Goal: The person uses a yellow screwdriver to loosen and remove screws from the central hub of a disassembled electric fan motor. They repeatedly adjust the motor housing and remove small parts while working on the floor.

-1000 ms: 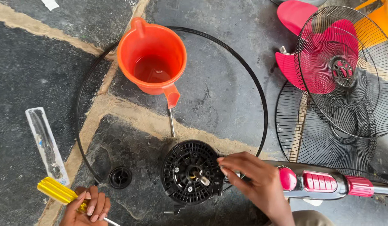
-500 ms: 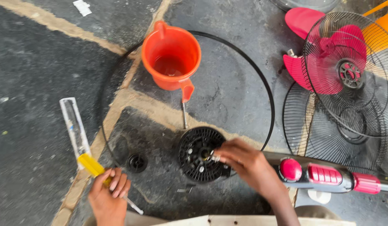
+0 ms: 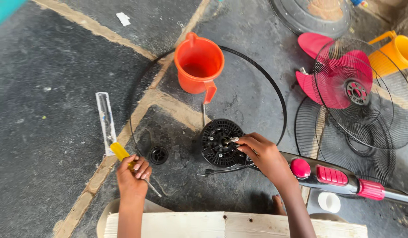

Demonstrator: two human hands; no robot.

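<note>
- My right hand (image 3: 261,154) pinches the shaft at the motor's (image 3: 221,143) centre, fingers together.
- My left hand (image 3: 132,174) grips the screwdriver (image 3: 124,155), which probably goes to the motor screws next.

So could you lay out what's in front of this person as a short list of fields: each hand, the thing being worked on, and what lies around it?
Left hand: grips a yellow-handled screwdriver, tip on the ground
Right hand: fingertips on the hub of the round black fan motor housing
Fan body: dark stand head with pink buttons, lying flat
Behind housing: orange plastic jug, inside a thin black ring
Right side: pink fan blade under wire grilles
Ground: small black cap
</note>
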